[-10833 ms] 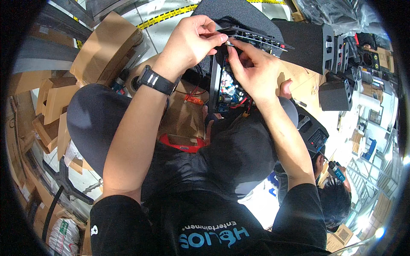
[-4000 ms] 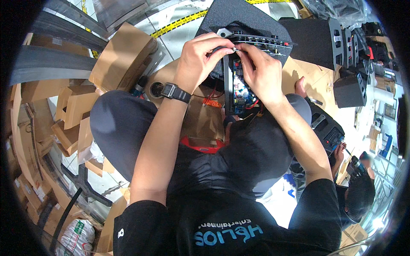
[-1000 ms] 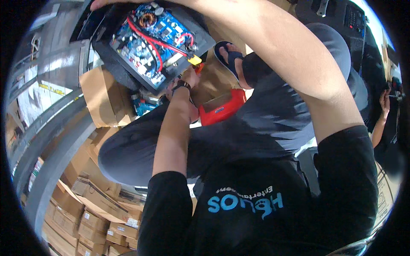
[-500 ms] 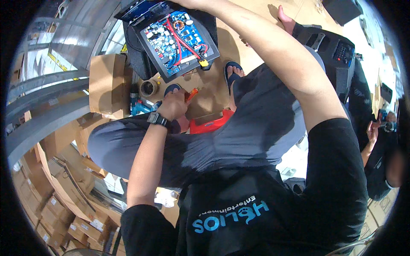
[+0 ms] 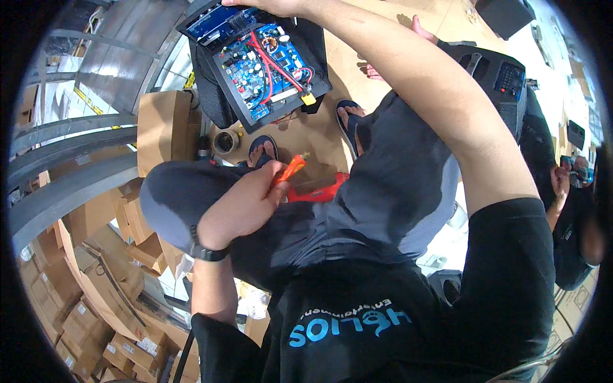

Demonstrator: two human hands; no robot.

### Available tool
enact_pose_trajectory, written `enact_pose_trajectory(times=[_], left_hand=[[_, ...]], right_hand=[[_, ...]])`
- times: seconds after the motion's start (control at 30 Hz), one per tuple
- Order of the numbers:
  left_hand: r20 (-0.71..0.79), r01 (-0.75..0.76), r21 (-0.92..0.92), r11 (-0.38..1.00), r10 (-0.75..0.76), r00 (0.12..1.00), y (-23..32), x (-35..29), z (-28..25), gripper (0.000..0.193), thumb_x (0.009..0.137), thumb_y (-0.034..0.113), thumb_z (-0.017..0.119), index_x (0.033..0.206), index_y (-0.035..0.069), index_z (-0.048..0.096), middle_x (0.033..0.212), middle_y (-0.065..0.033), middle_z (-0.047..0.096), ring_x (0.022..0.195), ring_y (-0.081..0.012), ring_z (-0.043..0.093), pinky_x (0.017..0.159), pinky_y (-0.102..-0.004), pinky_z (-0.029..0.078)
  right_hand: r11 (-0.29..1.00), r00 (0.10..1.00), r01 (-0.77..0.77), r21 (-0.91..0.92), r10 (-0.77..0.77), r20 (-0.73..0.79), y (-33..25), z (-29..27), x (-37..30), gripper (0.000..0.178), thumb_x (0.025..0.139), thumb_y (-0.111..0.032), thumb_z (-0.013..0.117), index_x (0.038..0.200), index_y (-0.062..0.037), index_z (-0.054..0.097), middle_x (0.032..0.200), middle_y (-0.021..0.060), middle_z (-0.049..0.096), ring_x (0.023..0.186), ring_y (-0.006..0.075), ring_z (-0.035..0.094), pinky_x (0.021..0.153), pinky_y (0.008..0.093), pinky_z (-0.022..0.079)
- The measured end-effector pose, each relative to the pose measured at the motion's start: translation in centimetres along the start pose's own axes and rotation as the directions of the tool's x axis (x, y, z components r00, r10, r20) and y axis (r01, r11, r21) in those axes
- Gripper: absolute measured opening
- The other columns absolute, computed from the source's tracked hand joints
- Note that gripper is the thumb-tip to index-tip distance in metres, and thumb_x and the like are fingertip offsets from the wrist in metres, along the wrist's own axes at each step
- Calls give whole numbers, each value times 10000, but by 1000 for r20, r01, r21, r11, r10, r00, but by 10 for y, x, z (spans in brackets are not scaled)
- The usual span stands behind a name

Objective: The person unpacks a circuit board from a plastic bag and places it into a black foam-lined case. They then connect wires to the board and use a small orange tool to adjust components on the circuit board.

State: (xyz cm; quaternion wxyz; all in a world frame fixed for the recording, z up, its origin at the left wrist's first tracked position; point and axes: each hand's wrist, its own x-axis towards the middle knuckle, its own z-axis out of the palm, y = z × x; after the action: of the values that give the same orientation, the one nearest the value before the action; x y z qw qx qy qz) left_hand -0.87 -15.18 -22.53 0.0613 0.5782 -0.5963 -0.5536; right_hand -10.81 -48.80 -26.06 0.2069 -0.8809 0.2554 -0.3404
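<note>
My left hand (image 5: 246,204), wearing a dark wristwatch, is closed around a slim orange tube (image 5: 295,167) with a narrow pale tip. It hovers above my left thigh, apart from the electronics. At the top, my right hand (image 5: 271,5) grips the upper edge of a dark panel (image 5: 220,29) with a blue circuit board on it; its fingers are partly cut off by the frame. Beside that panel, a blue circuit board (image 5: 268,64) with red and black wires sits in a black frame. A yellow connector (image 5: 308,99) hangs at the frame's corner.
Below the board stands a roll of tape (image 5: 225,142), with a cardboard box (image 5: 163,131) to its left. A red object (image 5: 319,191) lies between my legs. A black speaker (image 5: 501,83) stands at right, another person's bare limb (image 5: 418,29) beyond it. Metal shelving lines the left.
My left hand has drawn back toward my body with the orange tube, which shows more now. The panel in my right hand has shifted slightly down. My left knee now covers the blue tool.
</note>
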Motion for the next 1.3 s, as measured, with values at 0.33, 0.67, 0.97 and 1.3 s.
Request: enact_pose_trajectory(times=[0.33, 0.67, 0.97, 1.3], left_hand=[[-527, -248, -569, 784, -116, 842, 2, -70, -49, 472, 1142, 423, 405, 1276, 22, 613, 904, 11, 569, 782, -46, 465, 715, -217, 390], [-606, -376, -644, 667, -144, 782, 5, -84, -58, 549, 1145, 496, 291, 1212, 31, 575, 804, 23, 445, 718, -99, 411, 682, -270, 362], [-648, -382, -495, 781, -39, 760, 5, -68, -95, 586, 1130, 495, 327, 1193, 18, 660, 775, 5, 538, 709, -89, 473, 676, -252, 375], [-771, -418, -305, 856, 35, 636, 9, -20, -168, 453, 1122, 429, 451, 1207, 50, 683, 851, 7, 642, 750, -65, 539, 688, -229, 441]], right_hand=[[983, 983, -146, 108, 132, 129, -3, -9, -3, 511, 919, -505, 755, 1021, -7, 701, 906, 191, 716, 842, 308, 696, 800, 412, 540], [969, 978, -187, 162, 168, 123, -2, -6, -2, 462, 906, -467, 787, 1006, -23, 706, 870, 161, 720, 821, 255, 692, 786, 393, 542], [960, 967, -217, 178, 186, 173, -6, -9, -1, 439, 921, -454, 779, 992, -31, 688, 819, 127, 690, 764, 209, 650, 749, 371, 526], [990, 982, -114, 78, 100, 162, -5, -6, 4, 552, 869, -615, 757, 1069, -100, 742, 935, 136, 737, 912, 315, 717, 842, 418, 562]])
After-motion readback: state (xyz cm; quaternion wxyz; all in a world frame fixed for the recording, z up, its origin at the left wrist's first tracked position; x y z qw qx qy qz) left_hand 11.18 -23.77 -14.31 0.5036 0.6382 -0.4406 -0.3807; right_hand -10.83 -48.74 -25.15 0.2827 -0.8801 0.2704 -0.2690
